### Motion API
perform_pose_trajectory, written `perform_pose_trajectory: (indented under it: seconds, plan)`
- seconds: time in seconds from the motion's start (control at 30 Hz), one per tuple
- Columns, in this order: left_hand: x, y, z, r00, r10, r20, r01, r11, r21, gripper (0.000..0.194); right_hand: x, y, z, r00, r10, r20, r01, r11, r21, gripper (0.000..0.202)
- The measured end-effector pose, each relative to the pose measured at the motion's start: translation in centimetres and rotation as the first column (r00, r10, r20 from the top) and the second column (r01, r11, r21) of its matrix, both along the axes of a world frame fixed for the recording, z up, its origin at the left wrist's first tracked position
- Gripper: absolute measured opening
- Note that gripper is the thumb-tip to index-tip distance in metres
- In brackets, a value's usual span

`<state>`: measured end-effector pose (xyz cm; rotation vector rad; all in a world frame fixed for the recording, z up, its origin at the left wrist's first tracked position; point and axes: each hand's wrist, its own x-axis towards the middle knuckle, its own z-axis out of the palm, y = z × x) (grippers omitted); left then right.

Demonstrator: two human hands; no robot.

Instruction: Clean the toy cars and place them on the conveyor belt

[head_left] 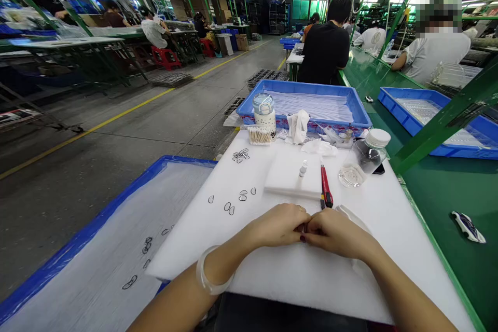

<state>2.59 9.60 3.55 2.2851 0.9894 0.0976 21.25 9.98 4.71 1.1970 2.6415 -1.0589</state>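
Over the white foam sheet (272, 280), my left hand (278, 225) and my right hand (330, 231) meet at the fingertips. Both are closed, with fingers bent and pinched together; whatever they hold is hidden between them. Small black-edged rings (229, 208) lie scattered to the left of my left hand, and a little pile of the same rings (241, 155) sits farther back. Just beyond my right hand lies a red utility knife (326, 187). A thick white foam block (291, 179) carries a small white-capped vial (303, 168).
A clear bottle with a white cap (363, 158) stands at the right. Cotton swabs (260, 136), a lidded cup (264, 114) and crumpled tissue (298, 125) line the back, before a blue tray (303, 85). Another lined tray (116, 233) with rings is at left. A toy car (468, 226) lies right.
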Motion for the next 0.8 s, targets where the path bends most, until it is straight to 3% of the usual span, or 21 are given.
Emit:
perform_pose_trajectory:
  seconds: [0.8]
  plan:
    - [-0.02, 0.08, 0.06, 1.0, -0.013, -0.014, 0.013, 1.0, -0.009, 0.013, 0.03, 0.08, -0.34, 1.0, 0.0, -0.012, 0.0, 1.0, 0.009, 0.028]
